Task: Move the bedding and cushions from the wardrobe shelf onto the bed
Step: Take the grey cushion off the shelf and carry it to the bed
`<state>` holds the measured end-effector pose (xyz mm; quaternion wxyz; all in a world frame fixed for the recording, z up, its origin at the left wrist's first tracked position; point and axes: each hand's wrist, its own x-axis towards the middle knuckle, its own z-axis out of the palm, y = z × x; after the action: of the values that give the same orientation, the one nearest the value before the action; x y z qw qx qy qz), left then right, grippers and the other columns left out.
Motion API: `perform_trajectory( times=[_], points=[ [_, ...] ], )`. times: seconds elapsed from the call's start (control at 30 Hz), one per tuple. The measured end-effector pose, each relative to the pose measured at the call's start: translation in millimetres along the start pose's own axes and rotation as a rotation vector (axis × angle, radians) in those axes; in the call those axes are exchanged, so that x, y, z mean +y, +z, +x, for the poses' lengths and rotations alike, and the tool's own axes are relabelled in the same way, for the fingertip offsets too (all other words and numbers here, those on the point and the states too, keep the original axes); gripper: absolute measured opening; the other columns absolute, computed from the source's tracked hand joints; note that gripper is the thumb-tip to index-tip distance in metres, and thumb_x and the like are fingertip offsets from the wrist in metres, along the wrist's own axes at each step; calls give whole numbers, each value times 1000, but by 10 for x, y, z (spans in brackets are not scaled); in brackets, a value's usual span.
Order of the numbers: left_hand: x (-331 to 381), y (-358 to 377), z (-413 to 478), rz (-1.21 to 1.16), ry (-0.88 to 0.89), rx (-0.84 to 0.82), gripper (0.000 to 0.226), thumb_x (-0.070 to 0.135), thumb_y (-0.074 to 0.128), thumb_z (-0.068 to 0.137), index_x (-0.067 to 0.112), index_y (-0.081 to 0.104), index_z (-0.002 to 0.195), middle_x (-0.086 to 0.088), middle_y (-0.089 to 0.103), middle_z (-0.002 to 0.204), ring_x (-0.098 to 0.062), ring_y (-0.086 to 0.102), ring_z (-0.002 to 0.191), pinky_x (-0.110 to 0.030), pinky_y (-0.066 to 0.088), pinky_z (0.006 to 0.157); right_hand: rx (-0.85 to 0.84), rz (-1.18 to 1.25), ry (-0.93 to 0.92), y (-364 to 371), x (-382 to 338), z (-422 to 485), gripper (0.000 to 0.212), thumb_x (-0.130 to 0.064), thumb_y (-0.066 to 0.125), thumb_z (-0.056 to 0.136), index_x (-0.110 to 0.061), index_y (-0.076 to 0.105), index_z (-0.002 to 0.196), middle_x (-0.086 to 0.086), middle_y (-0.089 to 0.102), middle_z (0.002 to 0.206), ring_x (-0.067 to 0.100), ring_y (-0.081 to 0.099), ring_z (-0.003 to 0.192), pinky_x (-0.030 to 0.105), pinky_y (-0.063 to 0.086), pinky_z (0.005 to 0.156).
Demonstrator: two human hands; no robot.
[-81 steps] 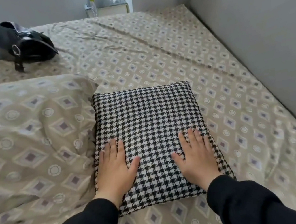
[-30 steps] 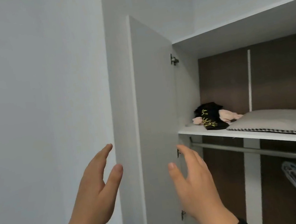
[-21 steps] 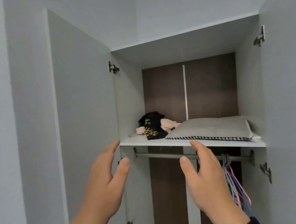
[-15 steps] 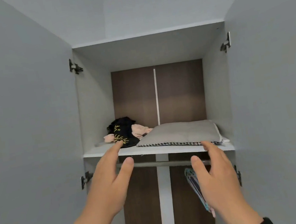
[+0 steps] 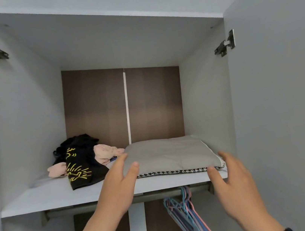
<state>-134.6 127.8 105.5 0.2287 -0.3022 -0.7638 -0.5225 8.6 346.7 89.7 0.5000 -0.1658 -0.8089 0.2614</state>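
Observation:
A flat grey cushion [image 5: 170, 155] with a houndstooth underside lies on the right half of the white wardrobe shelf [image 5: 51, 196]. My left hand [image 5: 118, 185] is raised at the cushion's front left corner, fingers apart, its fingertips at the corner's edge. My right hand [image 5: 235, 184] is raised at the front right corner, fingers spread, thumb just below the cushion's edge. Neither hand has closed on the cushion. The bed is out of view.
A black garment with yellow print [image 5: 80, 165] and pink cloth [image 5: 105, 154] lie heaped at the shelf's back left. Below the shelf runs a metal rail [image 5: 155, 196] with several coloured hangers [image 5: 188, 214]. Open doors [image 5: 283, 95] flank both sides.
I turned from the bed, where a houndstooth cushion lay under my hands, to the open wardrobe. Both hands have risen and reached forward to the grey cushion's front corners.

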Motion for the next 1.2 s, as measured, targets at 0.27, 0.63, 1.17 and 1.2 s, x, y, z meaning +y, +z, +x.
perform_trajectory(
  times=[0.27, 0.63, 1.17, 1.2],
  points=[
    [-932, 410, 1031, 460, -327, -126, 49, 58, 40, 84, 18, 53, 110, 10, 51, 85, -9, 48, 74, -26, 35, 56, -92, -306, 253, 667, 573, 857, 69, -61, 43, 83, -10, 48, 129, 18, 57, 119, 36, 49, 110, 42, 43, 86],
    [-1334, 841, 2024, 493, -502, -276, 83, 74, 48, 77, 13, 54, 133, -9, 58, 133, -29, 56, 113, -30, 38, 84, -360, -592, 381, 1173, 981, 1885, 77, -78, 31, 73, -20, 66, 111, 5, 68, 109, 29, 60, 92, 35, 42, 75],
    [-1356, 983, 2021, 513, -355, 21, 63, 70, 60, 65, 21, 62, 105, 1, 66, 96, -25, 60, 85, -31, 40, 64, -214, -323, 379, 1625, 977, 2068, 79, -66, 66, 69, -6, 50, 117, 11, 64, 113, 32, 60, 103, 33, 44, 74],
    [-1316, 969, 1998, 514, -324, 78, 59, 67, 61, 68, 18, 58, 100, -1, 66, 96, -26, 60, 85, -31, 40, 64, -188, -312, 352, 1599, 949, 2052, 74, -63, 67, 71, -7, 49, 115, 11, 64, 111, 32, 61, 101, 33, 42, 70]
  ],
)
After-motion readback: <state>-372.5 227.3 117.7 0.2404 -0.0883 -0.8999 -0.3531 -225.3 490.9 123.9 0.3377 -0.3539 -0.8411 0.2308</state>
